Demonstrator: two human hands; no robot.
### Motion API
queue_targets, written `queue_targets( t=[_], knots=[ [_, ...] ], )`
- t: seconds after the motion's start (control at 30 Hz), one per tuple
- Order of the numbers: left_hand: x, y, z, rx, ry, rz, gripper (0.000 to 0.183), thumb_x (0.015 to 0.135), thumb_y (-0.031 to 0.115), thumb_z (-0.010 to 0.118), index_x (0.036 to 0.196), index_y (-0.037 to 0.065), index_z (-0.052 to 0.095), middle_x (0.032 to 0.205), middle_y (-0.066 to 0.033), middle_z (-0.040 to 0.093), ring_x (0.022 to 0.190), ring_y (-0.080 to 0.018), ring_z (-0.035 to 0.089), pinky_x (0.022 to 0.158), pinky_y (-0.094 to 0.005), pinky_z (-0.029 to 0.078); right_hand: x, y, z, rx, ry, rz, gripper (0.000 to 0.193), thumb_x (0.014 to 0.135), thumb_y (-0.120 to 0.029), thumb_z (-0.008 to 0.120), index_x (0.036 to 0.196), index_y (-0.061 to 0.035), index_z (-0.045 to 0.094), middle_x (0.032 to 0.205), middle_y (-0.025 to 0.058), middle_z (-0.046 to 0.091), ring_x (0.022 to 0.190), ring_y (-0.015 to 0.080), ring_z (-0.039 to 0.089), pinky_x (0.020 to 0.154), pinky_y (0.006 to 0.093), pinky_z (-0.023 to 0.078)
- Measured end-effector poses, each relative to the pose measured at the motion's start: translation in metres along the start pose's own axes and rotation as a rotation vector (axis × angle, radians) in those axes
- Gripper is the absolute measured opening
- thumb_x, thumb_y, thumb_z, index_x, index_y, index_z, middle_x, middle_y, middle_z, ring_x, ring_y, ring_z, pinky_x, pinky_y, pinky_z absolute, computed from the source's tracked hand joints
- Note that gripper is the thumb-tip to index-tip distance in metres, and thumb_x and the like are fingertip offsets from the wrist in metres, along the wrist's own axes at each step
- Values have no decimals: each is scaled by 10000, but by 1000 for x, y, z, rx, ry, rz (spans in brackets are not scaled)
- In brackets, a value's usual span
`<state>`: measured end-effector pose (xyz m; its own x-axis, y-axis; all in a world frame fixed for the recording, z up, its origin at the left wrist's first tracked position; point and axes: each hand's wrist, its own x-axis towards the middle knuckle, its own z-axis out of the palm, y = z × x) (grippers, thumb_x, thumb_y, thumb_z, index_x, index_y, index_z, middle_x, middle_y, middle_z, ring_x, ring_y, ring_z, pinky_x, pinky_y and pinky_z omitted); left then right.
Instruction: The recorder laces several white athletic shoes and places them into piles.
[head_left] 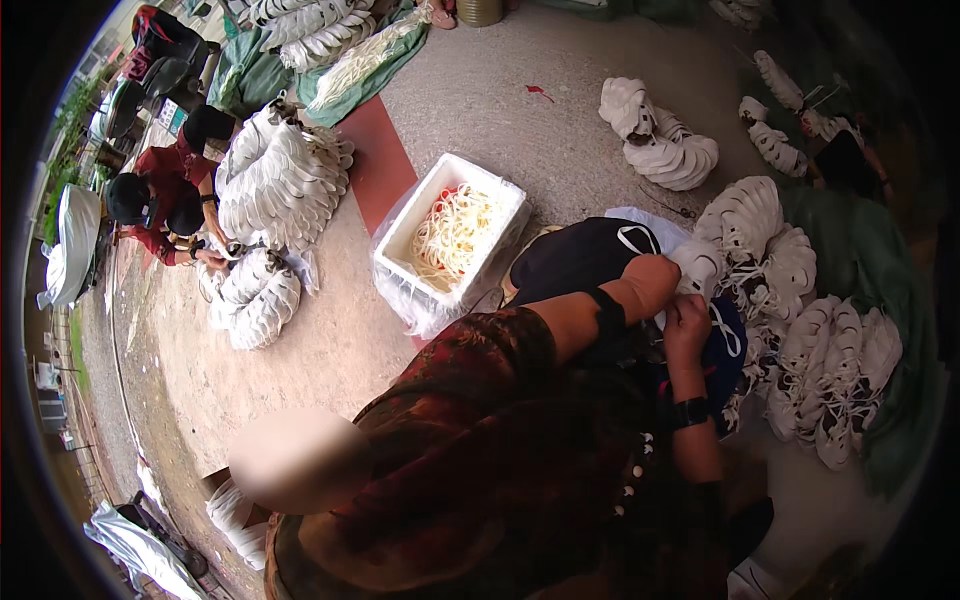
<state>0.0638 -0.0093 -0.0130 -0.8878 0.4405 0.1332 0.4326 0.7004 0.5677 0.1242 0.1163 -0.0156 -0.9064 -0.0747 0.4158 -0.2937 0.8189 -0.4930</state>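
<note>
hands at a white shoe piece

here, in the head view, the left hand [652, 283] is bent at the wrist, fingers clenched on a white shoe piece [700, 268]. the right hand [688, 322] is raised just below, fingers curled on a white lace [728, 332]. a white box [452, 238] sits nearby.

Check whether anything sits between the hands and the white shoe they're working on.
Nothing visible does. The left hand and right hand are already against the white shoe and its lace, above the dark cloth.
</note>
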Motion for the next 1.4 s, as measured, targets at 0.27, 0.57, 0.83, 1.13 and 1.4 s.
queue_targets(
  t=[0.27,0.57,0.83,1.13,1.4],
  knots=[
    [-12,2,6,32,-109,218,113,636,126,609,700,42,650,720,-173,630,710,-317,632,651,-398,505,2,8,-5,-34,-30,4,47,707,3,550,752,5,565,764,154,541,718,366,554,619,420,436],
    [-1,-10,6,-124,-10,-26,130,665,159,605,728,52,644,739,-186,620,747,-354,614,676,-419,499,7,-5,-8,-182,-66,62,77,708,-79,615,765,-45,575,784,127,554,728,338,573,622,424,467],
    [11,-19,0,-330,-197,-45,166,664,80,569,781,0,656,751,-195,628,746,-316,630,703,-348,486,7,-12,-9,-243,-105,82,88,707,-97,618,766,-53,570,768,124,556,701,328,587,603,420,479],
    [6,-19,-12,-389,-200,-129,256,628,9,652,873,-23,584,783,-108,646,745,-179,637,676,-280,492,7,9,-56,-187,161,34,54,671,10,549,711,-26,556,646,110,511,592,272,540,533,377,422],
    [2,-5,-11,-691,-97,-14,66,709,8,611,771,-7,591,683,-50,611,631,-113,577,612,-243,465,-12,29,-112,1347,167,559,112,828,-63,552,812,44,584,891,153,632,610,93,498,621,224,430]
  ],
)
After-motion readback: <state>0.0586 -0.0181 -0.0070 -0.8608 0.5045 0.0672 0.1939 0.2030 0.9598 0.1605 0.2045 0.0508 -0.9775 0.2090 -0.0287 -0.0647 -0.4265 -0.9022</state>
